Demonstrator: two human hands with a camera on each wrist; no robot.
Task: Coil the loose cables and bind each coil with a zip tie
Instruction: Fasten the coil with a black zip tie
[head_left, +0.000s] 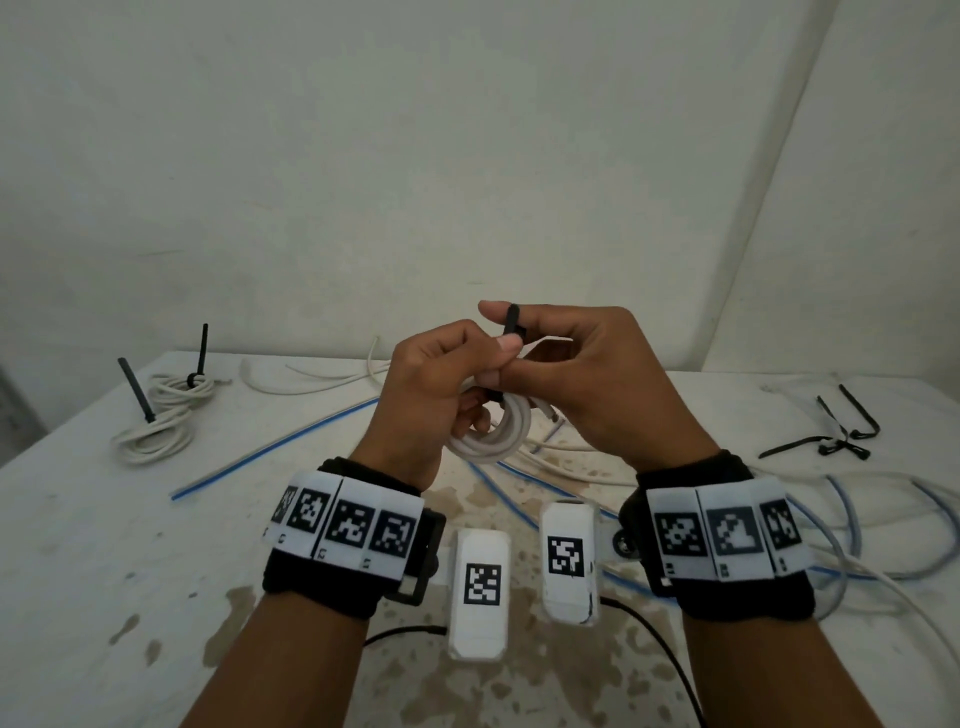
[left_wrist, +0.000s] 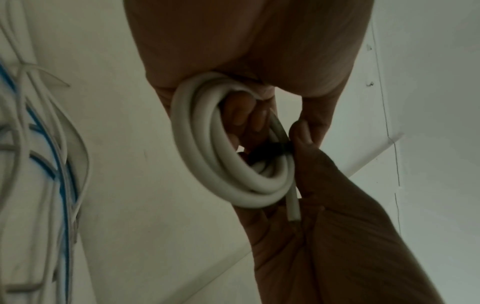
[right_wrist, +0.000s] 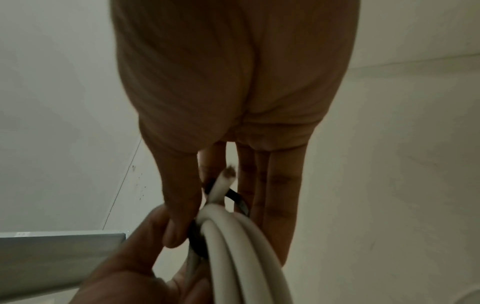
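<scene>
Left hand, head view: my fingers are curled round a small white cable coil held up over the table, thumb pressed to a black zip tie. Right hand, same view: forefinger and thumb pinch that tie where it wraps the top of the coil. Tie's free tail stands nearly upright, pointing up and away from me; the coil hangs below it, its ring facing roughly toward me.
On the table, far left: two bound white coils, each with a black tie tail sticking upward. Far right: spare black zip ties lying in a loose heap. Between and behind them: loose white and blue cables.

Left wrist view: my left hand has fingers through the coil; the black tie crosses the coil's strands at its right side, where my right hand touches it. One cut cable end points down toward the right palm.

Right wrist view: my right hand has thumb against the black tie on the coil, whose strands run downward; a cut cable end points up between the fingers. My left hand grips the coil from below.
</scene>
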